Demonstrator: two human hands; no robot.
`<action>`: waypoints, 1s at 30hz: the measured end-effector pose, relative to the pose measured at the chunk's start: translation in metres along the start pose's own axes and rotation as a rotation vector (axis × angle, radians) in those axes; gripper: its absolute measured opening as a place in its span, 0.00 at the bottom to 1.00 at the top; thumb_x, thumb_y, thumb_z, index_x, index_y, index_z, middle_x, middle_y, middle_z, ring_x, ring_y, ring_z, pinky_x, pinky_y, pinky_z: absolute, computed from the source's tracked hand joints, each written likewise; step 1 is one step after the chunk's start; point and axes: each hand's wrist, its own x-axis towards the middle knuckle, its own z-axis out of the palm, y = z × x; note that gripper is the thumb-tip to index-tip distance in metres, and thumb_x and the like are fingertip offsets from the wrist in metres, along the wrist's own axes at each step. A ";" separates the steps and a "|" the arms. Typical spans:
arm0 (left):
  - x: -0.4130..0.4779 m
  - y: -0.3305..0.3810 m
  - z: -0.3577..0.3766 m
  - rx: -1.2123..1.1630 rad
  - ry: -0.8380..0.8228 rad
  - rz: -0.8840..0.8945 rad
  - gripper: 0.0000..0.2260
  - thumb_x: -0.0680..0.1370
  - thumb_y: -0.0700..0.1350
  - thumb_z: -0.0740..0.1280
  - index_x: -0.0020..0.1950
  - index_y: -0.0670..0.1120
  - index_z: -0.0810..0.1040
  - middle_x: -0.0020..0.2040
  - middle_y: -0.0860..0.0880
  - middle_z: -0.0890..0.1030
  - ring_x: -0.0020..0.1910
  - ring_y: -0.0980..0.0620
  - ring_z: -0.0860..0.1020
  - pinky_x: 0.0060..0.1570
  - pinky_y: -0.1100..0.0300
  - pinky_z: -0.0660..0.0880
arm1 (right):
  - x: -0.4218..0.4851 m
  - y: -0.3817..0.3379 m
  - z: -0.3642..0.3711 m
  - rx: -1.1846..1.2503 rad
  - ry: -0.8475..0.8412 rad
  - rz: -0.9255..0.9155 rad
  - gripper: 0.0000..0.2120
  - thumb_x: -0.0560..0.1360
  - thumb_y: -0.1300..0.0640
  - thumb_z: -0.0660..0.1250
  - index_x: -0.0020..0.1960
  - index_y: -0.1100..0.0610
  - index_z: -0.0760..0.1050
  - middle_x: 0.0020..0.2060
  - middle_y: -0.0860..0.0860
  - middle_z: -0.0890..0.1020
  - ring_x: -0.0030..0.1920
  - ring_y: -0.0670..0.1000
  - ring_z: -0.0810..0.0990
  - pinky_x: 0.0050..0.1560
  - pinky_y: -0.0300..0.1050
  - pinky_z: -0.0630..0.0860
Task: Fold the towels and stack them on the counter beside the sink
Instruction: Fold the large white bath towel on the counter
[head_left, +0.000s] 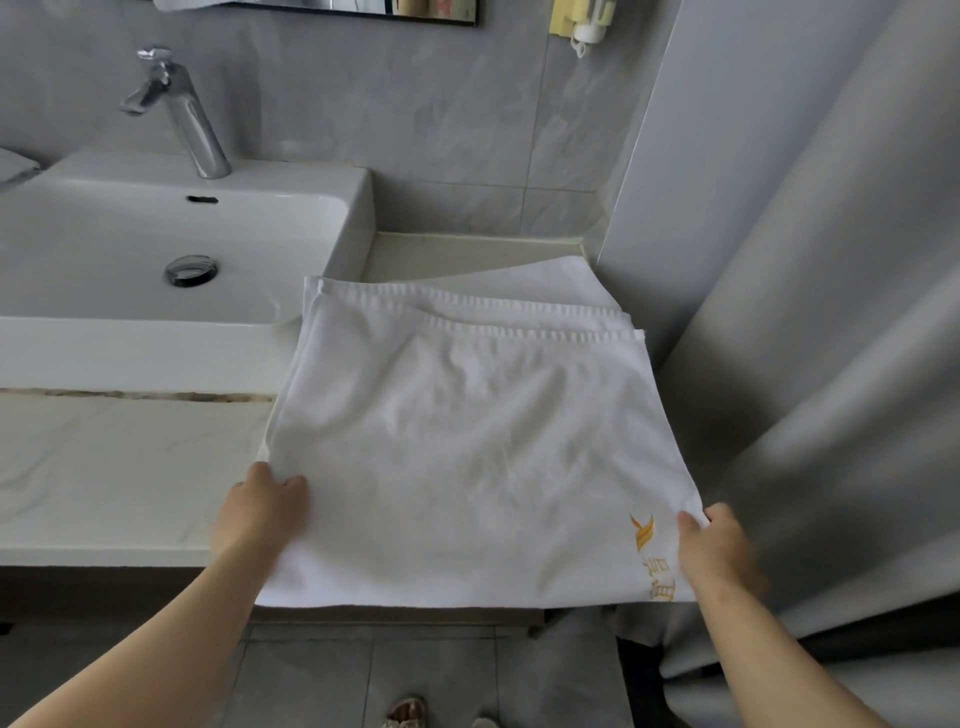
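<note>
My left hand (262, 512) grips the near-left edge of the white towel (467, 441), fingers curled onto the cloth. My right hand (714, 545) pinches the near-right corner, just beside the gold logo (652, 561).

The towel lies folded on the counter (119, 467), to the right of the sink (130, 239). Three layered edges show at its far end. Its far-left corner overlaps the sink rim, and its near edge overhangs the counter front.

Obstructions: the grey curtain (831, 312) hangs against the towel's right side. The faucet (182, 114) stands behind the basin, well apart from the towel. Sandals (408, 713) show on the floor below.
</note>
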 end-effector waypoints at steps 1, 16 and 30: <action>-0.001 0.001 0.002 0.014 0.003 -0.011 0.12 0.77 0.46 0.58 0.56 0.40 0.69 0.43 0.43 0.72 0.42 0.41 0.72 0.40 0.52 0.69 | 0.002 0.000 -0.001 -0.019 -0.004 0.014 0.11 0.80 0.51 0.56 0.49 0.58 0.69 0.44 0.55 0.76 0.37 0.54 0.73 0.45 0.47 0.64; 0.032 0.066 -0.011 -0.003 0.160 -0.020 0.24 0.75 0.49 0.65 0.68 0.42 0.67 0.65 0.40 0.69 0.64 0.39 0.68 0.62 0.47 0.66 | 0.032 -0.058 0.002 -0.050 -0.084 -0.080 0.17 0.75 0.55 0.61 0.62 0.57 0.67 0.59 0.58 0.75 0.59 0.62 0.72 0.64 0.57 0.65; 0.057 0.118 -0.019 -0.375 0.416 0.172 0.22 0.74 0.55 0.68 0.62 0.44 0.74 0.59 0.43 0.71 0.57 0.43 0.73 0.55 0.52 0.70 | 0.095 -0.141 0.021 -0.003 -0.147 -0.134 0.22 0.76 0.52 0.61 0.69 0.49 0.67 0.67 0.57 0.68 0.66 0.62 0.64 0.68 0.54 0.58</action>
